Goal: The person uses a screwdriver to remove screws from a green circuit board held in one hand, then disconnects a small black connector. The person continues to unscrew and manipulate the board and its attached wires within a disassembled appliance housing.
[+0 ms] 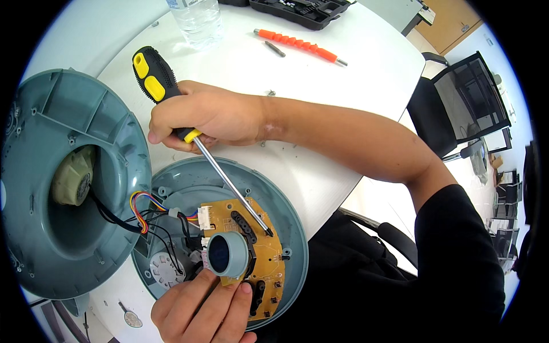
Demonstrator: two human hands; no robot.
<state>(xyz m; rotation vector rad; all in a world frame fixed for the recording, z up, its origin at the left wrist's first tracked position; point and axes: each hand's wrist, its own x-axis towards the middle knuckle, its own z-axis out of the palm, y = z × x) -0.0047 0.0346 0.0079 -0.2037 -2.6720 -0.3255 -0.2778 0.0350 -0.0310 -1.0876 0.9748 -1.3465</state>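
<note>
My right hand [189, 117] grips a black and yellow screwdriver [151, 77], whose shaft slants down to its tip on the upper right of a tan circuit board [269, 254]. My left hand [203, 306] pinches the board's lower left edge, just below a grey round housing with a dark centre [227, 254]. The board lies in a round grey-green plastic base [291, 240], beside a silver motor [166, 268]. Coloured and black wires [140, 203] run from it to a larger grey-green shell [86, 120] at the left, which has an olive cone inside.
On the white table [343, 97] stand a water bottle [197, 20] and an open black tool case [297, 8]; an orange flexible bit extension [300, 46] and small metal bit [275, 48] lie nearby. A silver part [131, 317] is at lower left. Black chairs [434, 114] stand right.
</note>
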